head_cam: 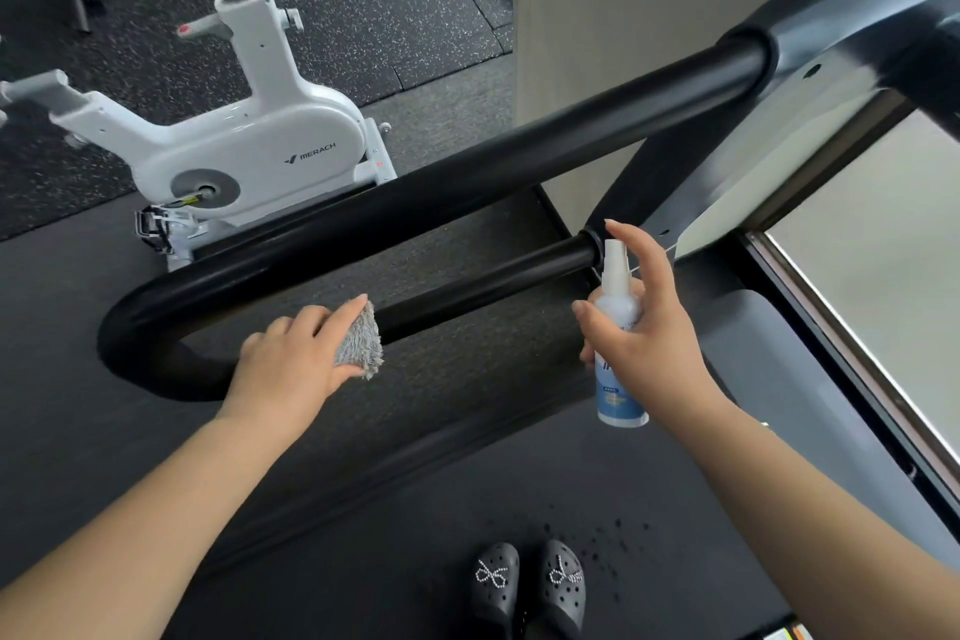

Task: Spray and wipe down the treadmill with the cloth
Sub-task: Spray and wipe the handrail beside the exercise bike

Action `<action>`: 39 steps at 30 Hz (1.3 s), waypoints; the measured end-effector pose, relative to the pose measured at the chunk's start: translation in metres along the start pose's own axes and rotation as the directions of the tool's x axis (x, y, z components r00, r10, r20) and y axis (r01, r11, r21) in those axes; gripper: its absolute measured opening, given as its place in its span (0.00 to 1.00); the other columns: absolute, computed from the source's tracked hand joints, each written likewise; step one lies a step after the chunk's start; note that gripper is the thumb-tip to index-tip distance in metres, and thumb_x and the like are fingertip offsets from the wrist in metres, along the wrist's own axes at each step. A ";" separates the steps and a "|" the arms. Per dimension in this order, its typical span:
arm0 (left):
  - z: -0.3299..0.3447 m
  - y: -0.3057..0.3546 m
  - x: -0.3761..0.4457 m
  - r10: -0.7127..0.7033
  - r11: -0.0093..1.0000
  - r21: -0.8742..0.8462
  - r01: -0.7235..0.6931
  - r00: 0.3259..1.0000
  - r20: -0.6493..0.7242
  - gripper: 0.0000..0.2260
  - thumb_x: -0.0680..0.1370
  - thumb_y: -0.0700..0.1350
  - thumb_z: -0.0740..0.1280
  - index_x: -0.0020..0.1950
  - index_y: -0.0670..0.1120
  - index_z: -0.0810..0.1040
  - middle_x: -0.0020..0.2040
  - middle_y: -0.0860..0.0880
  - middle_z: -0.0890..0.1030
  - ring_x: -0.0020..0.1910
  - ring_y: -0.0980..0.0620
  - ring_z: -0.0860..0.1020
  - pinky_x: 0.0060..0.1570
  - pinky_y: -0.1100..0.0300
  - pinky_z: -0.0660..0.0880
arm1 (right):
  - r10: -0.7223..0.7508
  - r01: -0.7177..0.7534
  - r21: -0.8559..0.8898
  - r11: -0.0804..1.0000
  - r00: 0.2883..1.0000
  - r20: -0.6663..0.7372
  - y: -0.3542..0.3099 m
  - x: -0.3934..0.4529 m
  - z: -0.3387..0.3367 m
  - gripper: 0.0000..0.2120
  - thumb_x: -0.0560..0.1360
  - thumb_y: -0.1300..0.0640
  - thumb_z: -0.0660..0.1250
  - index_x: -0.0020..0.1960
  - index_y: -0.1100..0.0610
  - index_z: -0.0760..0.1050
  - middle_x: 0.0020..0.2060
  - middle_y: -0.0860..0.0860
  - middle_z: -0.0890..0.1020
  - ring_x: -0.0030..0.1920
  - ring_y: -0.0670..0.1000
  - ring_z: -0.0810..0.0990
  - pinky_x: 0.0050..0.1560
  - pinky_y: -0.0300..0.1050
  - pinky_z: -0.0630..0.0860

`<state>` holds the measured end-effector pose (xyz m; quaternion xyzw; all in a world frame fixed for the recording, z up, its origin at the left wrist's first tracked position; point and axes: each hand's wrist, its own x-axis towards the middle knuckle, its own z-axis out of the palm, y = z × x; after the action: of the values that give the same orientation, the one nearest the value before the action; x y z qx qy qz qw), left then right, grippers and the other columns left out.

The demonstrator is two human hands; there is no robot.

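The treadmill's thick black handrail (467, 172) runs from the upper right down to a curved end at the left, and a thinner black bar (493, 281) runs below it. My left hand (296, 359) presses a folded grey fluffy cloth (361, 343) onto the thin bar near the rail's bend. My right hand (644, 327) holds a white spray bottle (618, 327) with a blue label upright, nozzle near the thin bar's right end, index finger raised above the pump. I stand on the dark treadmill belt (415, 535) in black clogs (530, 587).
A white Merach exercise bike (249, 151) stands to the left on speckled rubber flooring. A beige pillar (623, 16) rises behind the rail. The treadmill's grey side deck (779, 379) and a window frame (831, 327) lie on the right.
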<state>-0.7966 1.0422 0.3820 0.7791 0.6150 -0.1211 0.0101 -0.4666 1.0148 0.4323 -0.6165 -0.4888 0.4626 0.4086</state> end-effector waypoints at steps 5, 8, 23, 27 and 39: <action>-0.002 0.020 0.013 0.044 0.999 -0.001 -0.044 0.999 -0.032 0.37 0.71 0.58 0.70 0.75 0.49 0.61 0.58 0.45 0.76 0.51 0.42 0.76 0.44 0.46 0.75 | -0.018 0.018 0.016 1.000 1.000 0.019 -0.002 0.000 0.004 0.33 0.77 0.63 0.68 0.62 0.27 0.61 0.41 0.55 0.79 0.34 0.59 0.82 0.38 0.41 0.83; -0.009 0.044 0.028 0.064 0.998 -0.026 -0.064 0.998 -0.011 0.36 0.74 0.60 0.65 0.77 0.51 0.54 0.64 0.46 0.72 0.57 0.43 0.73 0.50 0.47 0.73 | -0.018 0.017 0.020 1.000 0.999 0.030 -0.001 0.000 0.006 0.33 0.77 0.63 0.68 0.63 0.28 0.61 0.41 0.56 0.78 0.34 0.59 0.81 0.37 0.40 0.82; -0.029 0.201 0.132 0.202 0.974 -0.091 -0.209 0.976 -0.084 0.34 0.76 0.58 0.66 0.75 0.46 0.56 0.64 0.41 0.71 0.58 0.41 0.73 0.50 0.49 0.72 | -0.047 0.046 -0.035 0.998 0.999 -0.016 0.012 0.008 -0.004 0.32 0.76 0.64 0.69 0.66 0.32 0.63 0.40 0.50 0.80 0.29 0.53 0.81 0.34 0.45 0.82; -0.025 0.201 0.131 0.218 0.973 -0.058 -0.223 0.973 -0.078 0.33 0.76 0.54 0.66 0.76 0.48 0.55 0.62 0.41 0.71 0.54 0.42 0.74 0.46 0.50 0.72 | -0.049 0.048 -0.052 0.998 0.999 -0.016 0.014 0.007 -0.003 0.33 0.76 0.65 0.69 0.67 0.33 0.63 0.41 0.51 0.80 0.29 0.53 0.82 0.35 0.46 0.83; -0.008 0.116 0.081 0.195 0.980 -0.040 -0.197 0.979 -0.061 0.39 0.76 0.51 0.67 0.77 0.54 0.43 0.63 0.45 0.68 0.53 0.43 0.73 0.47 0.49 0.72 | -0.055 0.056 -0.012 0.998 0.998 0.030 -0.002 -0.008 0.013 0.33 0.76 0.65 0.69 0.68 0.34 0.63 0.37 0.53 0.79 0.32 0.59 0.81 0.40 0.51 0.84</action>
<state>-0.6660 1.0924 0.3580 0.8386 0.5379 -0.0835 0.0224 -0.4808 1.0077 0.4323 -0.5985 -0.5146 0.4569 0.4100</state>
